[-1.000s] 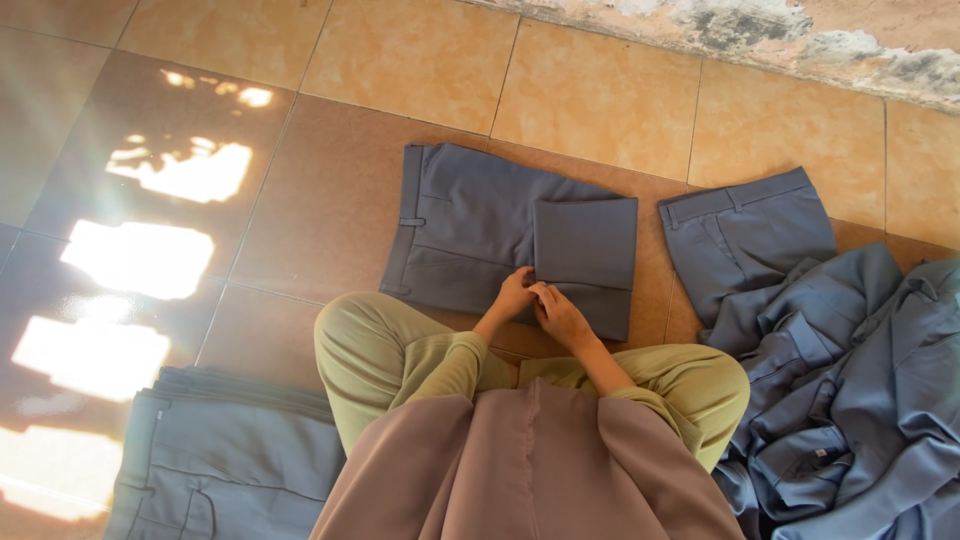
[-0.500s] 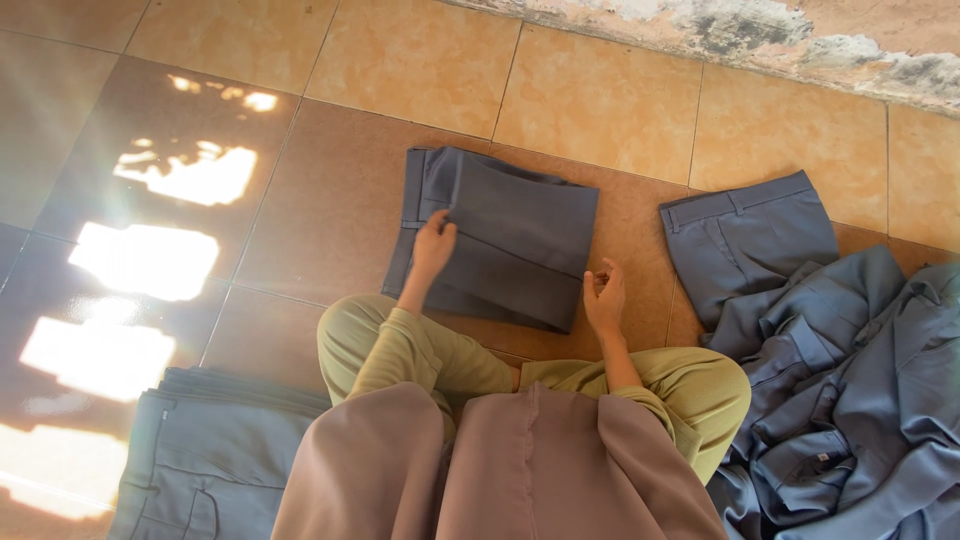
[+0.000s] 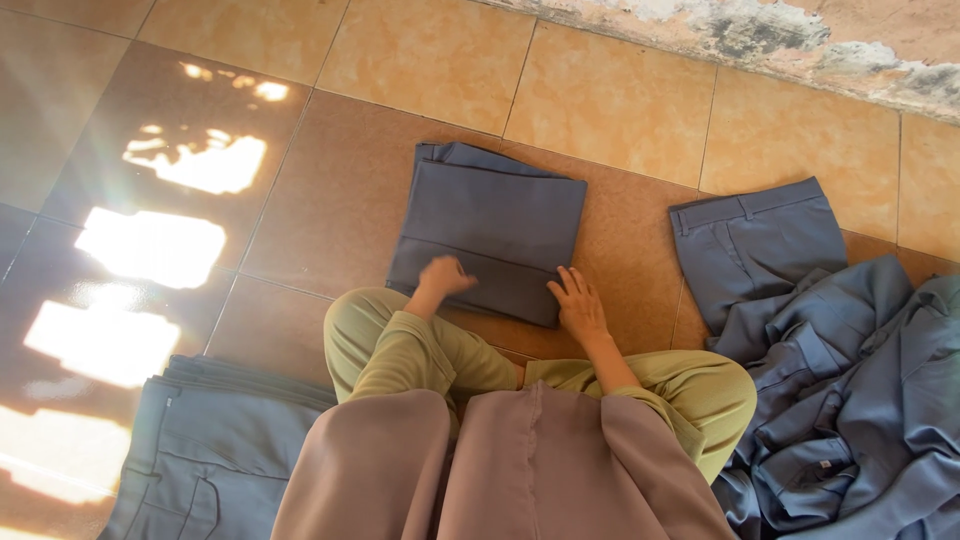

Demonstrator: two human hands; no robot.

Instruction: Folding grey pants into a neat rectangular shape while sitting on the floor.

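A folded pair of grey-blue trousers lies flat on the tiled floor in front of my crossed legs. My left hand rests on its near left edge, fingers curled and slightly blurred. My right hand lies flat on the near right corner with the fingers spread. Neither hand is gripping the cloth.
A loose heap of grey-blue trousers spreads at the right, one pair lying flat at its top. A stack of folded trousers sits at the lower left. A crumbling wall base runs along the top. Sun patches fall on the left tiles.
The trousers were folded over into a smaller rectangle. My hands moved apart to its sides, then came down to its near edge.
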